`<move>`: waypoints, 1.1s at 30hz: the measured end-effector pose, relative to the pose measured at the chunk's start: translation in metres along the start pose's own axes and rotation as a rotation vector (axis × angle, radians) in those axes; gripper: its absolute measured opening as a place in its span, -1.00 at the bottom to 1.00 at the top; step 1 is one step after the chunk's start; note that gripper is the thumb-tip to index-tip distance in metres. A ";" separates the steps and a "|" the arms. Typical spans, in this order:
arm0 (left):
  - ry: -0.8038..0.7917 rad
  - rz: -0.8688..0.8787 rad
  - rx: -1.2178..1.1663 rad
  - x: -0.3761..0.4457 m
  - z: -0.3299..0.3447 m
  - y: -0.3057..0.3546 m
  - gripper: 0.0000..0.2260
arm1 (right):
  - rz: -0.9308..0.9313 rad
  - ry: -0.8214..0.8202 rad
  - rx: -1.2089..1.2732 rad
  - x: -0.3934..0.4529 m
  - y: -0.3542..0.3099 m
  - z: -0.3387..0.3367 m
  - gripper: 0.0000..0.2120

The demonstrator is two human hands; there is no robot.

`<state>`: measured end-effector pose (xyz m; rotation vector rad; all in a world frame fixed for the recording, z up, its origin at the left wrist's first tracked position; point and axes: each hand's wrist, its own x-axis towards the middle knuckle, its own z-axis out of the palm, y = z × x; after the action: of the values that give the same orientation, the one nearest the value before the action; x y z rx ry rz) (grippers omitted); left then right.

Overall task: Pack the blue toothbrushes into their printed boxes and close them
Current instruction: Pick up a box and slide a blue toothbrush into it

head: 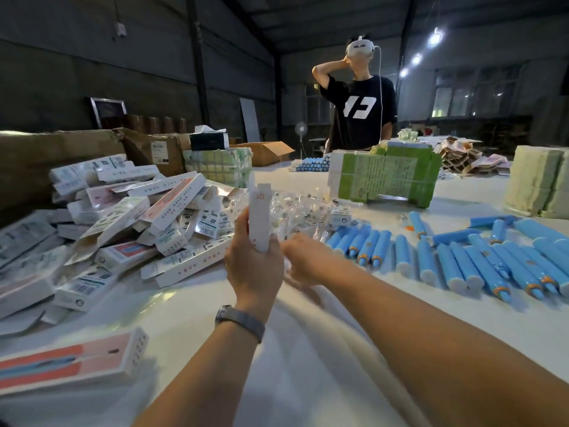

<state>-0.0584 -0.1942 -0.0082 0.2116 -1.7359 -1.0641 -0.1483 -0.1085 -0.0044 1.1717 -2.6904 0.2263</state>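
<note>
- A flat printed box with a red and blue picture is seen lying at the near left of the white table
- A loose pile of boxes is heaped behind it on the table's left side, some with open end flaps
- An upright white box is gripped near its lower end by the left hand, fingers curled round it; a watch is worn on that wrist
- The right hand is held just beside the left, low over the table; it is blurred, so whether its fingers are spread or pinching cannot be told
- Clear wrappers are scattered behind the hands
- Blue toothbrushes are laid in rows on the table's right side, well apart from the held box
- A green carton is set farther back, with a person in a headset standing behind it
</note>
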 end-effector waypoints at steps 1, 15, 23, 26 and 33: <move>0.003 0.001 0.003 0.000 0.000 0.000 -0.49 | -0.052 -0.018 -0.108 0.005 -0.002 0.003 -0.64; -0.174 -0.053 -0.403 -0.017 0.005 0.026 -0.50 | 0.048 0.983 0.758 -0.058 0.007 -0.083 -0.69; -0.326 0.132 -0.500 -0.056 0.011 0.061 -0.57 | -0.165 1.193 1.102 -0.144 -0.029 -0.163 -0.78; -0.339 0.147 -0.447 -0.058 0.009 0.062 -0.51 | -0.203 1.170 1.053 -0.148 -0.034 -0.167 -0.78; -0.341 0.153 -0.362 -0.059 0.009 0.056 -0.46 | -0.175 1.011 0.423 -0.137 -0.024 -0.136 -0.77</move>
<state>-0.0214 -0.1212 -0.0071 -0.3431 -1.7830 -1.3327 -0.0229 0.0019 0.0960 0.9793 -1.6765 1.0637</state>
